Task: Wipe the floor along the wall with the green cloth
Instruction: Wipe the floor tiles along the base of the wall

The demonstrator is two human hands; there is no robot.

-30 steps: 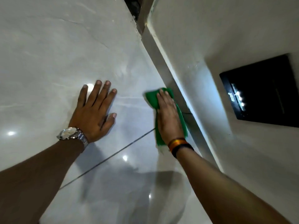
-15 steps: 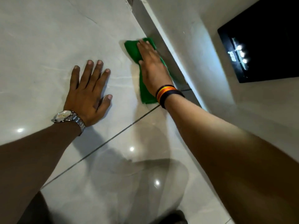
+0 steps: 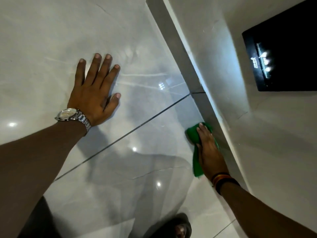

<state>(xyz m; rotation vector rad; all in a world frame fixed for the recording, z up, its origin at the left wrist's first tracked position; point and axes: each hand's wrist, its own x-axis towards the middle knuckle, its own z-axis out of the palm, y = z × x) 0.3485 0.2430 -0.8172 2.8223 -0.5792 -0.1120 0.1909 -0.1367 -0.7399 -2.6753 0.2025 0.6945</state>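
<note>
The green cloth [image 3: 195, 158] lies flat on the glossy white floor tile [image 3: 137, 48], tight against the grey skirting [image 3: 192, 69] at the foot of the white wall [image 3: 223, 83]. My right hand [image 3: 208, 152] presses down on the cloth with flat fingers and covers most of it; green shows at the fingertips and along the hand's left side. My left hand [image 3: 96, 93], with a silver watch on the wrist, rests palm down on the tile, fingers spread, well to the left of the cloth and holding nothing.
A black glossy panel [image 3: 283, 54] with reflected lights sits on the wall at upper right. A dark grout line [image 3: 137, 126] crosses the floor diagonally between my hands. A foot in a dark sandal [image 3: 180, 227] shows at the bottom edge.
My right hand has slid the cloth back along the skirting toward me, from beyond the grout line to this side of it. My left hand has stayed planted.
</note>
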